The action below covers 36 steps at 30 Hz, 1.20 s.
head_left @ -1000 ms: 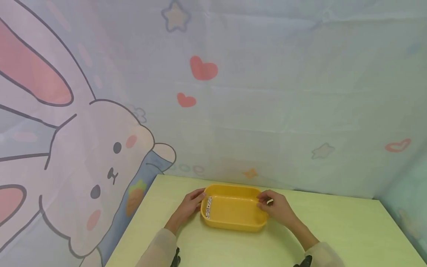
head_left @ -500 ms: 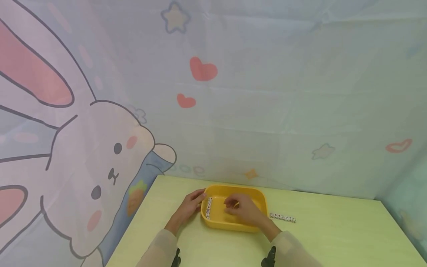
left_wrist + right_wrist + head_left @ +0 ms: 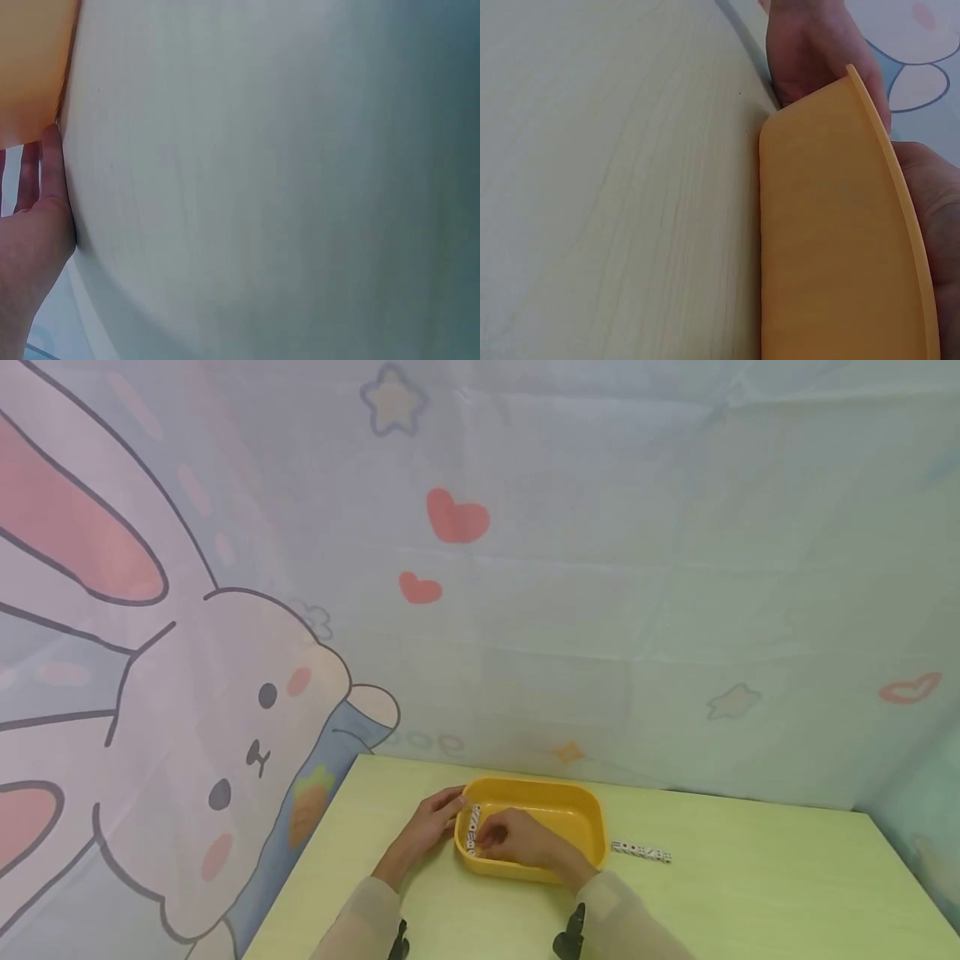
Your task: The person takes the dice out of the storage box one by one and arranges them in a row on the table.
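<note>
A yellow plastic tray [image 3: 551,872] stands on the table. Along its left inner side lies a row of several white dice [image 3: 472,827]. My left hand [image 3: 424,828] holds the tray's left end, thumb at the rim; the left wrist view shows fingers [image 3: 51,161] against the outer wall. Inside the tray is my right hand [image 3: 521,839], its fingers bent close to the near end of that row. Whether a die sits between those fingertips is hidden. In the right wrist view the tray wall [image 3: 832,225] covers most of the right hand.
Just right of the tray, another row of several white dice [image 3: 641,852] lies on the pale yellow-green table [image 3: 750,893]. Behind the table hangs a printed cloth [image 3: 562,568] with a rabbit, hearts and stars.
My right hand has moved left from the tray's right rim to the dice inside, uncovering the row on the table. The left hand stays at the tray's left end.
</note>
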{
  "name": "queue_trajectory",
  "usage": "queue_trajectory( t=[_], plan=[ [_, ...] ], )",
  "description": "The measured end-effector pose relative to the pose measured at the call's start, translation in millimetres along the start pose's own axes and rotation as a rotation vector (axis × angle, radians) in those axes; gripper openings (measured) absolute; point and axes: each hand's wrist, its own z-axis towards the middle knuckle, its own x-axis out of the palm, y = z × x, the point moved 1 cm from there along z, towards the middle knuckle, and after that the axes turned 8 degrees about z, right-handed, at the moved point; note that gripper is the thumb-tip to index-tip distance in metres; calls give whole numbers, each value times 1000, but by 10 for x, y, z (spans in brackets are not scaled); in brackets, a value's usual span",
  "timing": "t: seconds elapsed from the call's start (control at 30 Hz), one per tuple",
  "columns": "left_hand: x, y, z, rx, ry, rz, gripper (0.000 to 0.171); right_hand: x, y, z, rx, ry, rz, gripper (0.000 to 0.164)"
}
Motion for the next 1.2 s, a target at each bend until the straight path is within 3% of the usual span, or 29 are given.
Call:
queue_trajectory(
  t=[0.27, 0.67, 0.83, 1.2],
  plan=[
    [27, -17, -6, 11, -4, -5, 49, 17, -48, 19, -15, 48, -82, 8],
    [23, -10, -15, 10, -20, -6, 49, 37, 0, 71, -24, 101, -109, 10],
    [7, -18, -35, 17, -15, -2, 49, 82, 3, 90, -45, 72, -138, 8],
    [-16, 2, -80, 16, 13, -9, 50, 202, 38, 59, 21, 23, -117, 6]
  ],
)
